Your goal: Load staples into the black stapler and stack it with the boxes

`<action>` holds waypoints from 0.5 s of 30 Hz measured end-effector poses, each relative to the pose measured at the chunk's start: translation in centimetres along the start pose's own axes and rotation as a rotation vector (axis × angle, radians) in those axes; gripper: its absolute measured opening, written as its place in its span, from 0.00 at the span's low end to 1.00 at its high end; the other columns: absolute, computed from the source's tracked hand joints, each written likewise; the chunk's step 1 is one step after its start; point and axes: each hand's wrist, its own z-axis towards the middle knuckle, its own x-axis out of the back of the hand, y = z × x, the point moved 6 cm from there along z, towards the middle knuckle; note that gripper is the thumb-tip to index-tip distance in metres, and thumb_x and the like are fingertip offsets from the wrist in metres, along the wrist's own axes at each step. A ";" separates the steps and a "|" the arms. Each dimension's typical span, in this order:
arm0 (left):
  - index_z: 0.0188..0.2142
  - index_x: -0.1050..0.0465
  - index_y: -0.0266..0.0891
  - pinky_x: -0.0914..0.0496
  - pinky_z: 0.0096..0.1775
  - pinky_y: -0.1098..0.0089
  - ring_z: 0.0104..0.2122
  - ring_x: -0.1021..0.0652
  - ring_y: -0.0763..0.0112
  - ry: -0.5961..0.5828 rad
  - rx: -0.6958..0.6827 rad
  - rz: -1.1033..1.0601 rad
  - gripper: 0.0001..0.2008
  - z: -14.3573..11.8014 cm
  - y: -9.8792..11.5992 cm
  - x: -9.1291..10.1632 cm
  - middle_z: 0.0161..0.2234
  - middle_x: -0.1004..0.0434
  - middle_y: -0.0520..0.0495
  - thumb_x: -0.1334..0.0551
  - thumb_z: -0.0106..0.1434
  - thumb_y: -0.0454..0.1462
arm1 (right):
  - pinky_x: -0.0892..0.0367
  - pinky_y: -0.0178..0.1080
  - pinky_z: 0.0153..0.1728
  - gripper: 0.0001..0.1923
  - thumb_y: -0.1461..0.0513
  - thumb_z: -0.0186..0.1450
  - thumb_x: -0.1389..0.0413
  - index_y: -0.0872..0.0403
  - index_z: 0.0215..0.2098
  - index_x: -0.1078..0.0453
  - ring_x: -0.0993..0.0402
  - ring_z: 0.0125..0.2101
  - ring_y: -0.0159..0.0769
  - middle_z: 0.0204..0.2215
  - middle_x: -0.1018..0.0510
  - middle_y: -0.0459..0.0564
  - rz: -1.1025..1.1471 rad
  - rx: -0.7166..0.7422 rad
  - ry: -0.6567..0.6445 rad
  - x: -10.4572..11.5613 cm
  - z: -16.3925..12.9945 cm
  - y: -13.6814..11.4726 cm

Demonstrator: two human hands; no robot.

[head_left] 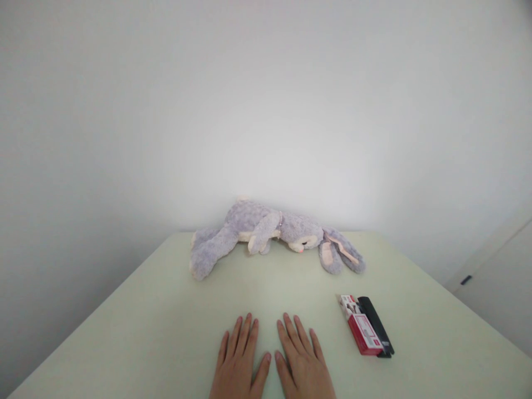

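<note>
Head view is taking in a pale green, smooth-topped table (124, 332) that is running back to a plain white wall (266, 111), with a white cabinet door (494, 288) showing at the far right. The left hand (238, 363) and the right hand (302, 363) are lying flat on the tabletop side by side, palms down, fingers stretched out, thumbs nearly touching, holding nothing. A grey and cream plush rabbit (266, 230) is lying on its side near the table's far edge, well apart from both hands. A red and white rectangular box (361, 326) is lying near the right hand, touching a black flat case (376, 324).
</note>
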 end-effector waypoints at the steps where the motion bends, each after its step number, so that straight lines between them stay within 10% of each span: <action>1: 0.72 0.52 0.49 0.43 0.66 0.46 0.70 0.43 0.52 -0.002 0.001 -0.004 0.32 0.0 0.0 0.1 0.72 0.51 0.50 0.50 0.72 0.52 | 0.41 0.66 0.64 0.33 0.54 0.74 0.53 0.37 0.73 0.60 0.49 0.69 0.54 0.71 0.52 0.42 0.000 -0.003 -0.006 0.0 0.0 0.0; 15: 0.72 0.51 0.48 0.41 0.67 0.44 0.71 0.45 0.53 -0.028 0.013 -0.013 0.32 0.0 0.1 0.3 0.72 0.53 0.50 0.51 0.73 0.53 | 0.46 0.66 0.66 0.30 0.52 0.75 0.56 0.39 0.73 0.56 0.54 0.71 0.53 0.71 0.55 0.41 0.023 -0.034 -0.080 -0.1 0.1 0.1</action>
